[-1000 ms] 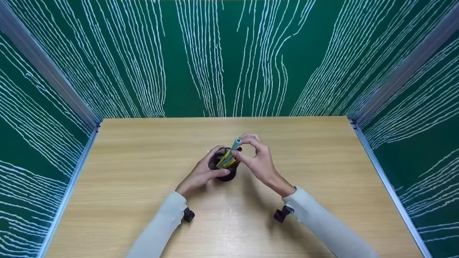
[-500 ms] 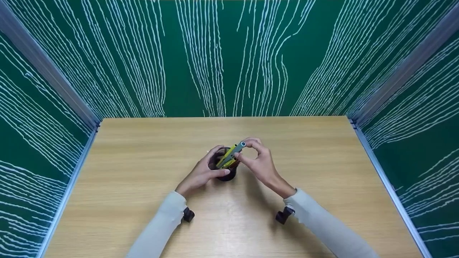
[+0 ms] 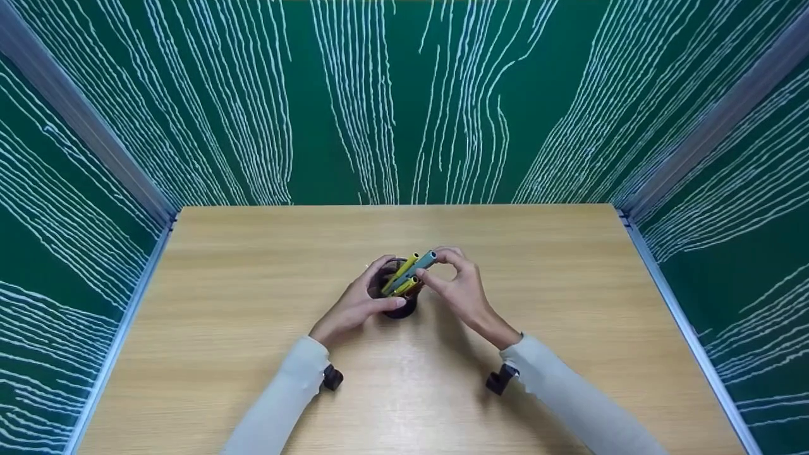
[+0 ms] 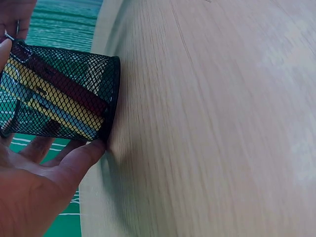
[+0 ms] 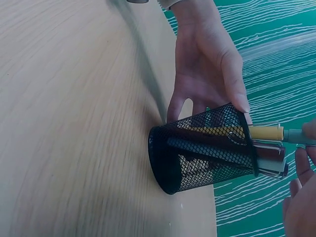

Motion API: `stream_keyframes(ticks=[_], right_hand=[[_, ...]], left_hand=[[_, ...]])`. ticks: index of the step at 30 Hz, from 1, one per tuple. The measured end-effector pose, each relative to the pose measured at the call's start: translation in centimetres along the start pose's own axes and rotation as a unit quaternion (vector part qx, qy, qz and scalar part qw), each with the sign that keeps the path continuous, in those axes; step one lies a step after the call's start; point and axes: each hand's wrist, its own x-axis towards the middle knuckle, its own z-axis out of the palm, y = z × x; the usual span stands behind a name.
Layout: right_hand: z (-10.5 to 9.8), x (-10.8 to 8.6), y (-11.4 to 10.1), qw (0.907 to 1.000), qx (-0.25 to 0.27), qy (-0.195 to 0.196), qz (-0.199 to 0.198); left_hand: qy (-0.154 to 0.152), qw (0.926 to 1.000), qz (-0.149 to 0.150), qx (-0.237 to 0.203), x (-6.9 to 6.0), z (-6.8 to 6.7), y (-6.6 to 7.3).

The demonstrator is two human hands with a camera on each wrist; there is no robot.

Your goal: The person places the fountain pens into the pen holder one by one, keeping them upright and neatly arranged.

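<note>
A black mesh pen cup (image 5: 202,155) stands on the table with several pens in it. My left hand (image 3: 357,304) holds the cup from its left side, thumb in front and fingers behind. My right hand (image 3: 464,287) pinches the upper end of a teal pen (image 3: 425,260), whose lower part is inside the cup, leaning right. Beside it in the cup stand a long yellow pen (image 3: 407,264) and a shorter yellow one (image 3: 404,287). The right wrist view also shows a dark red pen (image 5: 270,152). In the left wrist view the mesh partly veils the pens.
The wooden table (image 3: 253,253) reaches back to a green wall (image 3: 404,126) with white wavy lines. Metal frame posts (image 3: 95,120) stand at the corners. A small black camera (image 3: 333,378) sits at the left wrist, another (image 3: 499,379) at the right.
The teal pen's top has tipped to the right and come down a little, the right hand moving with it. More of the yellow pens shows. The left hand and cup stay put.
</note>
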Motion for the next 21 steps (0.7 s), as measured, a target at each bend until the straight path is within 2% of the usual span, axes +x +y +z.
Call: stream_keyframes(ticks=[5,13,16,21], right_hand=[[-0.1,-0.1,0.0,1.0000,0.002,-0.002,0.004],[-0.5,-0.3,0.1,0.9999,0.005,0.011,0.012],[-0.6,-0.4,0.0,0.9999,0.006,0.014,0.006],[-1.1,-0.3,0.1,0.9996,0.013,0.020,-0.017]], left_hand=[[0.002,0.9999,0.003,0.012,0.0,0.1,0.1],[0.003,0.9993,-0.012,0.036,0.1,0.3,0.2],[0.002,0.9991,-0.017,0.040,0.1,0.4,0.3],[-0.001,0.9996,-0.007,0.026,0.3,0.5,0.3]])
